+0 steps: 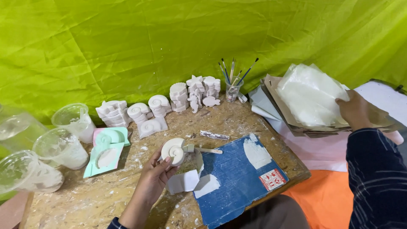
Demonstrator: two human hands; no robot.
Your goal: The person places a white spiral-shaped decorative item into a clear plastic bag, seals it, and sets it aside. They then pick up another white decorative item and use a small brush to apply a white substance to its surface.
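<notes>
- The left hand [156, 174] is closing its fingers round a white plaster spiral shell [173, 150], holding it just above the worktop [106, 195].
- The right hand [355, 111] is pinching the edge of clear plastic bags [310, 94] lying on cardboard sheets [296, 123].
- The shell is looking stiff, chalky and brittle; cradling its thick rim seems safest.
- A flat brush [203, 149] is lying just beside the shell.
- More plaster casts [157, 108] are standing behind it.
</notes>
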